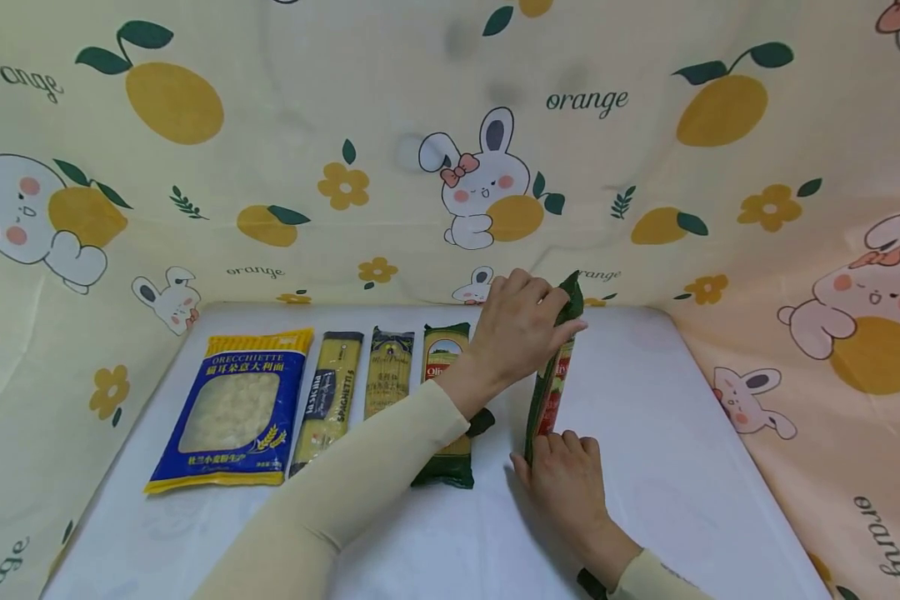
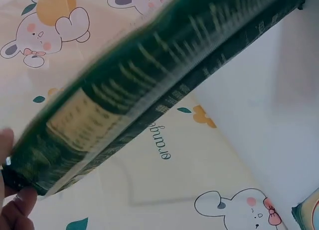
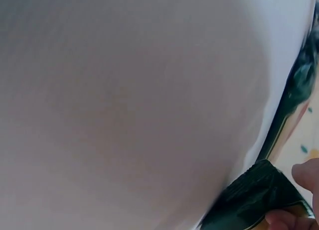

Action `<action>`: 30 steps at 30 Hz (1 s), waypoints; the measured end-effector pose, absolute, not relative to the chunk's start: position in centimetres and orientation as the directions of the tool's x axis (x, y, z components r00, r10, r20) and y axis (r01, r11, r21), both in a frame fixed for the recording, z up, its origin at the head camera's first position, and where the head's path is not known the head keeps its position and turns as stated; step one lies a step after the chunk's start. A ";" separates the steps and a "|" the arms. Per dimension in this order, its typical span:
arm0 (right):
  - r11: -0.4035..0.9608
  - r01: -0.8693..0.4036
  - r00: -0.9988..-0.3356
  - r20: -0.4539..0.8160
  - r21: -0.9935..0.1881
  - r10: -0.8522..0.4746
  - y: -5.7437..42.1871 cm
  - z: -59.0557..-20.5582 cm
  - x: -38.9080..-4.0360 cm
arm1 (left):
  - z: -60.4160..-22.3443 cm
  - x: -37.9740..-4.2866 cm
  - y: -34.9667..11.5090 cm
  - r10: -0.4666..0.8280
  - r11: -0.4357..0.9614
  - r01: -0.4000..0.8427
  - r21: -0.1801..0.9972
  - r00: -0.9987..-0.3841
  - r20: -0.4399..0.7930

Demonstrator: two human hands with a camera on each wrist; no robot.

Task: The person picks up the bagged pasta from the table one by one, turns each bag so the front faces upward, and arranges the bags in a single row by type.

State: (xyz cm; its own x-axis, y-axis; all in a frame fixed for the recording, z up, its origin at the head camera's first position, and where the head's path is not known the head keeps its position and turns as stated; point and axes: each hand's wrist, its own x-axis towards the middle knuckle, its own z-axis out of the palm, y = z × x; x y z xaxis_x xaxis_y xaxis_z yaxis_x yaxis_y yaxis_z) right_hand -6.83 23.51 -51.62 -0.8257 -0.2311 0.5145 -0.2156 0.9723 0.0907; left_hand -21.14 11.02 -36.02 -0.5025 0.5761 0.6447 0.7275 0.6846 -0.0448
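A green pasta packet [image 1: 552, 387] with a red label is held tilted up on its edge over the right part of the table. At its far end my left hand [image 1: 521, 329] grips the green wrapper. My right hand [image 1: 570, 483] pinches the near end. The packet's printed green back [image 2: 124, 90] fills much of the left wrist view, with fingertips at one end. In the right wrist view, a thumb and finger hold the crimped green end [image 3: 254, 197]. Part of the packet's front is hidden by the hands.
To the left lie a blue and yellow orecchiette bag [image 1: 228, 417], a spaghetti packet [image 1: 330, 400], a narrow blue-topped pasta packet [image 1: 390, 371] and another green pasta packet [image 1: 446, 342]. My left sleeve crosses over some. Behind the white table [image 1: 682, 450] hangs a printed cloth [image 1: 390, 100].
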 end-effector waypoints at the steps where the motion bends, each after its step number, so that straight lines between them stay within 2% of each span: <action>1: 0.972 -0.217 -0.837 0.495 0.094 -0.235 23.2 -51.6 -6.7 | -36.1 -21.2 11.0 0.578 0.687 0.725 -0.047 -0.506 0.641; 8: 0.972 -0.233 -0.865 0.454 0.012 -0.213 23.6 -51.4 -6.5 | -37.1 -22.4 9.4 0.560 0.641 0.768 0.003 -0.470 0.682; 13: 0.988 -0.122 -0.936 0.342 -0.091 -0.084 26.0 -50.4 -8.0 | -37.7 -23.7 7.1 0.577 0.532 0.839 0.112 -0.457 0.677; 16: 0.980 -0.110 -0.962 0.266 -0.167 -0.062 26.7 -50.0 -9.2 | -38.1 -24.2 6.0 0.581 0.493 0.845 0.206 -0.496 0.645; 20: 0.954 -0.168 -0.974 0.192 -0.248 -0.121 26.9 -49.8 -10.5 | -38.6 -24.8 4.9 0.575 0.513 0.816 0.267 -0.558 0.598; 22: 0.946 -0.178 -0.977 0.164 -0.271 -0.136 26.7 -49.9 -10.9 | -38.8 -24.9 4.4 0.564 0.546 0.798 0.255 -0.575 0.592; 25: 0.950 -0.168 -0.979 0.154 -0.264 -0.131 26.3 -50.1 -10.9 | -39.0 -25.0 3.8 0.542 0.619 0.766 0.171 -0.575 0.612; 30: 0.957 -0.257 -0.937 0.277 -0.131 -0.214 25.4 -50.2 -10.2 | -39.4 -25.2 3.3 0.474 0.760 0.647 0.061 -0.616 0.629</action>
